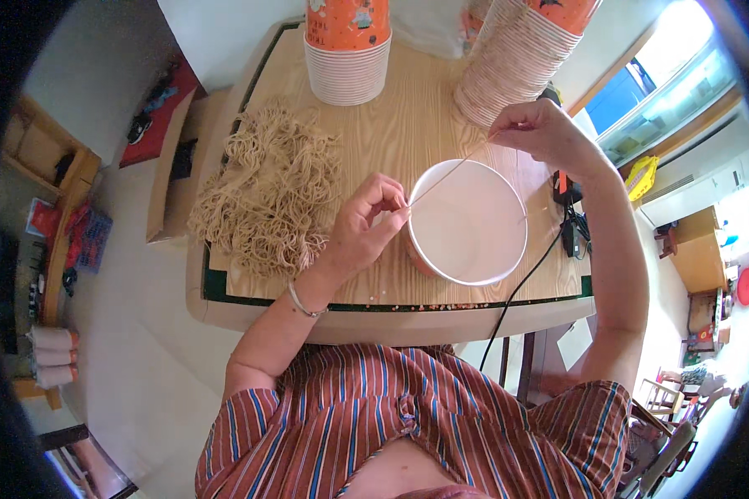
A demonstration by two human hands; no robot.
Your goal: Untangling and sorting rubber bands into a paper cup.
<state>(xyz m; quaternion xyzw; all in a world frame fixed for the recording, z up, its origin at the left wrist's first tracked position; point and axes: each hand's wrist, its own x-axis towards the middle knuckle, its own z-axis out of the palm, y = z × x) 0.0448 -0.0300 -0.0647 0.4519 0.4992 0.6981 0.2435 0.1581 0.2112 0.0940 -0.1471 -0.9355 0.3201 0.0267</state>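
A thin beige cord (451, 172) runs taut and slanting between my two hands, over the far left rim of a white-lined paper bucket (474, 270). My left hand (370, 218) pinches one end right beside the bucket's left rim. Higher up and to the right, my right hand (545, 137) holds the other end between thumb and fingertips. Inside, the bucket looks plain white; a patch of orange shows on its outer left wall. There is a small mark or hole on its right inner wall. Left of the bucket lies a tangled heap of similar cords (270, 200).
An upright stack of orange-printed buckets (347, 75) stands at the table's far side. Another stack (512, 71) leans at the far right, near my right hand. A black adapter (572, 239) and its cable lie along the right edge. Small crumbs (449, 307) line the near edge.
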